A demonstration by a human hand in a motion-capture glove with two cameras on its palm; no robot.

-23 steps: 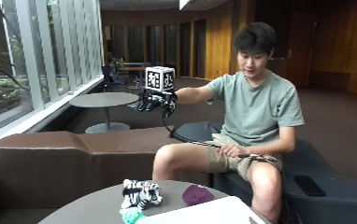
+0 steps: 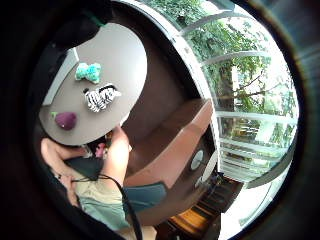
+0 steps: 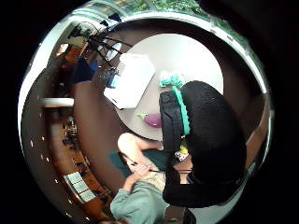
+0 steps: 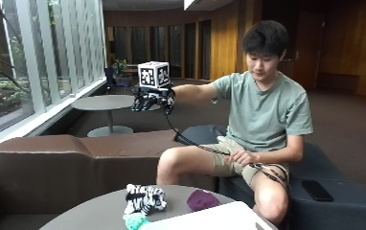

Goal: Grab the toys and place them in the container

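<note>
- I count three toys on the round table [image 4: 94,211]: one zebra [image 4: 144,198], one purple toy [image 4: 202,199] and one teal toy [image 4: 134,220].
- In the outside view the zebra sits mid-table, the purple toy near it at about 3 o'clock, and the teal toy just beside it at about 6 o'clock, at the near edge.
- None of the three is held or touched; all lie loose on the tabletop, which I judge means no pick has begun.
- One container [image 4: 208,218], white and flat-looking, lies on the same table at about 4 o'clock from the zebra, near the toys, so I expect each carry to be short.
- My right hand [image 4: 151,99] is raised well above and away from the table, arm stretched out at shoulder height.
- Its fingers hang loosely curled downward and carry nothing; I read it as released.
- The height explains the palm views: from the little-finger side I see the whole tabletop with all three toys spread below.
- The bare hand [image 4: 242,157] rests on the thigh, away from the toys.
- One brown bench [image 4: 62,163] stands behind the table.
</note>
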